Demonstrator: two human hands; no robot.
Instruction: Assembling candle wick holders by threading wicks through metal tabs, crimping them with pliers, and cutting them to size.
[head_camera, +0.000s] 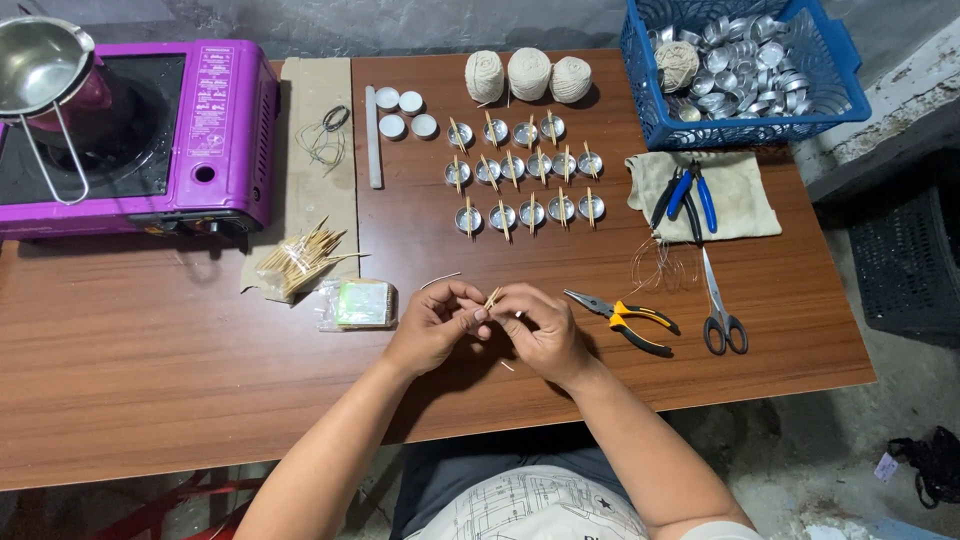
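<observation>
My left hand (432, 325) and my right hand (540, 328) meet over the brown table (180, 350) near its front edge. Together they pinch a small wooden stick (491, 298) with a bit of wick; the fingers hide most of it. Beyond my hands stand several small metal cups (527, 170) in rows, each with a stick laid across it. A loose wick piece (440, 280) lies just beyond my left hand.
Yellow-handled pliers (625, 320) and scissors (720, 310) lie right of my hands. Blue-handled pliers (688, 192) rest on a cloth. A blue basket (640, 90) holds empty cups. Three string balls (528, 74), a stick pile (300, 260), and a purple stove (215, 130) with a pot (40, 60) sit behind.
</observation>
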